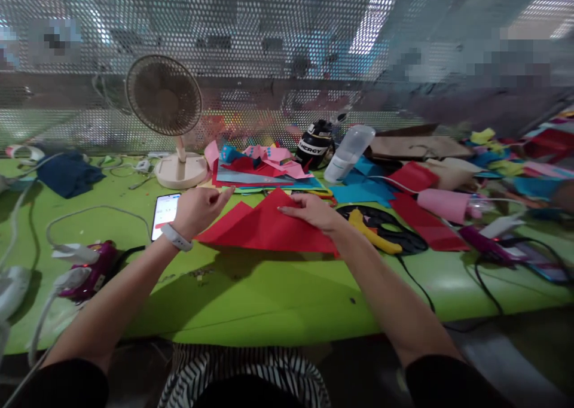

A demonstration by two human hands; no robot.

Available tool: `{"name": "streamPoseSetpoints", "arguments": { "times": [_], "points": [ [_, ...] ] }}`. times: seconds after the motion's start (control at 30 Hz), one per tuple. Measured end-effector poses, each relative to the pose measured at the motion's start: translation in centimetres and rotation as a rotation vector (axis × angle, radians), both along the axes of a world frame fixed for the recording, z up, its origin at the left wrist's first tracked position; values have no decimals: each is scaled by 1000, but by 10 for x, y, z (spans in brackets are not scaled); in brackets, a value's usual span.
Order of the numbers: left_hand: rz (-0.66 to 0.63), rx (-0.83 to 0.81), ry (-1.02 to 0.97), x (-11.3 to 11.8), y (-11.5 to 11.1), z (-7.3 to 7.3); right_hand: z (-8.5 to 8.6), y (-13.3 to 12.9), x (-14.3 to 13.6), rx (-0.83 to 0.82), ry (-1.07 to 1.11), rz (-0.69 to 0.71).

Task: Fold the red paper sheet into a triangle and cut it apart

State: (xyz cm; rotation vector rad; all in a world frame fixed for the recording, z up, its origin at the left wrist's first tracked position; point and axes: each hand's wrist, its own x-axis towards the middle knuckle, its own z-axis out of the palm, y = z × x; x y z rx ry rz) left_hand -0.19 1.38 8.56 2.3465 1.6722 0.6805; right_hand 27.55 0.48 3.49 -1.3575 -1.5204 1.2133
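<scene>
A folded red sheet (273,228), paper or felt, stands up in two peaks above the green table (269,312). My right hand (314,210) grips its right peak, thumb on the near face and fingers behind. Along its left edge is my left hand (200,207), wearing a pale wristband (176,237). Its fingers are curled in, with one digit pointing right towards the sheet; nothing shows in it. A phone (164,213) with a lit screen lies just behind my left wrist. Beyond the red sheet rests a stack of coloured sheets (269,180) with pink and blue scraps on top.
A yellow-handled glue gun (372,234) lies on a black tray (403,237) beside my right forearm. A fan (182,169), a black bottle (313,148) and a clear bottle (350,154) stand at the back. Power strips (96,270) with cables lie left and right.
</scene>
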Motion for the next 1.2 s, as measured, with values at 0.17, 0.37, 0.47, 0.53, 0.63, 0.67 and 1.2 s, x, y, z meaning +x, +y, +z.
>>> {"name": "streamPoseSetpoints", "arguments": {
  "times": [0.17,0.37,0.47,0.53,0.63,0.67,1.2],
  "points": [
    [-250,-919,-125,-13,-13,-7,-3,0,8,-81,241,-109],
    [-200,-953,-459,-13,-17,-33,0,-7,6,-85,334,-161],
    [-175,-929,-828,-8,-21,-48,3,-13,-1,-97,355,-142],
    [-128,-875,-1036,-6,-22,-56,2,-16,-7,-113,342,-97],
    [-25,-770,-1237,-6,-21,-64,-4,-15,-13,-44,245,-68],
    [-5,-729,-1287,-7,-20,-66,-7,-14,-15,14,204,-101],
    [-900,-202,-493,-47,-3,-39,-13,-2,10,858,-217,91]
  ]
}}
